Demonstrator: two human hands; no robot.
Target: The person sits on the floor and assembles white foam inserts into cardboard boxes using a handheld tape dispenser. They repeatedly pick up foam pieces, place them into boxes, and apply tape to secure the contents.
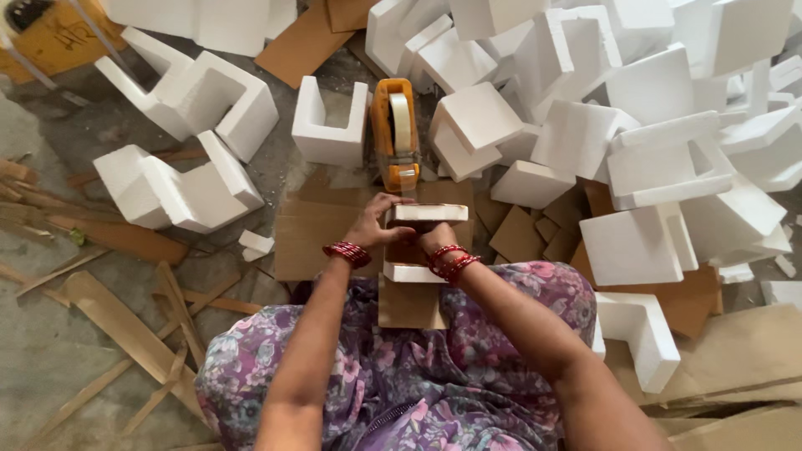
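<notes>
At frame centre our left hand [373, 224] and right hand [434, 240] both pinch a foam-and-cardboard piece [424, 214]; orange tape dispenser [395, 134] just above.

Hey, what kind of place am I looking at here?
Probably a small packing workshop, with the work done on the floor. White foam corner blocks lie heaped around, cardboard pieces are spread out, and an orange tape dispenser stands ahead of both hands, the left hand and right hand holding a foam piece.
</notes>
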